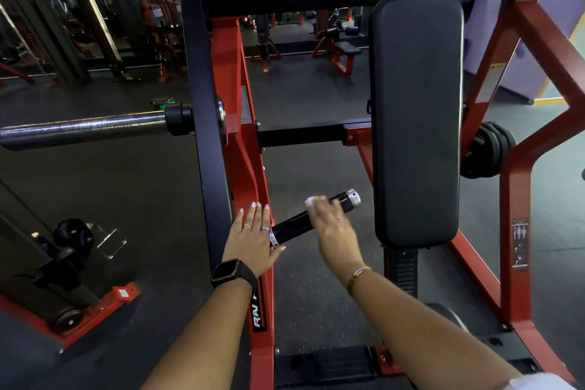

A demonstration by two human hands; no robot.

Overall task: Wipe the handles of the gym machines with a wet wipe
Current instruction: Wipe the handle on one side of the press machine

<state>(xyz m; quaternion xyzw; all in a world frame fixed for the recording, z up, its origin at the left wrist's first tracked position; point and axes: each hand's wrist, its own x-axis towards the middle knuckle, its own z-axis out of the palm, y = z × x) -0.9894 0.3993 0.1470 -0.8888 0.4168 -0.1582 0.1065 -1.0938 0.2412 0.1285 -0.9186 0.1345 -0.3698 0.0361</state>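
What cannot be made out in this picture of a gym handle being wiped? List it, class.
Head view, white wet wipe: mostly covered by the right hand.
Head view, right hand's grip: motion-blurred.
Head view, black cylindrical handle: frame joint hidden behind the left hand.
Head view, sticker on the red frame: print too small.

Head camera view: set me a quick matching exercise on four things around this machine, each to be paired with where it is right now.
Things:
1. white wet wipe
2. black smartwatch
3. gold bracelet
4. chrome plate-loading bar

Places:
A. on the left wrist
B. sticking out to the left of the black upright
C. held against the black cylindrical handle by the right hand
D. on the right wrist

Pairs: 1-C, 2-A, 3-D, 4-B
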